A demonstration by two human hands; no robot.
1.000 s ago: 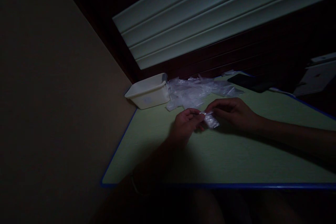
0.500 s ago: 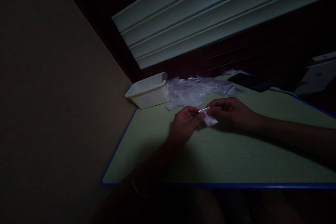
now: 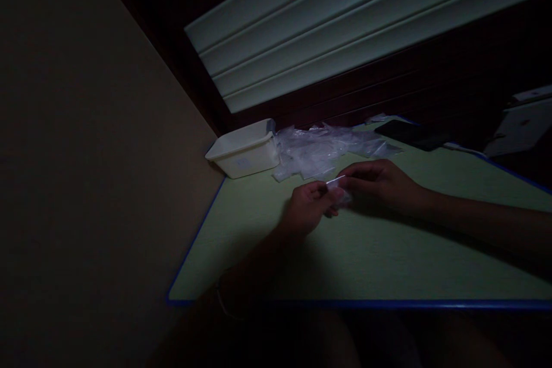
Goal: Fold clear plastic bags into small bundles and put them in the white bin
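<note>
Between my two hands is a small clear plastic bag point(image 3: 336, 183), its top edge catching the light. My left hand point(image 3: 307, 207) pinches it from the left, the thumb lying across its front and partly blurred. From the right, my right hand point(image 3: 379, 184) grips the upper corner between thumb and fingers. The bag is held over the pale green table point(image 3: 388, 259). Its lower part is smeared and partly covered by the left thumb, so whatever may be inside cannot be made out. Just beyond the hands lies a pile of similar clear bags point(image 3: 314, 152).
A white plastic bin point(image 3: 248, 161) stands at the table's back left corner, beside the bag pile. A flat dark object point(image 3: 411, 134) lies at the back right, with a white cable near it. A white box point(image 3: 524, 126) is at the far right. Walls border the left and back.
My left thumb and fingers have shifted slightly right across the bag, covering more of its lower part. The right hand has barely moved.
</note>
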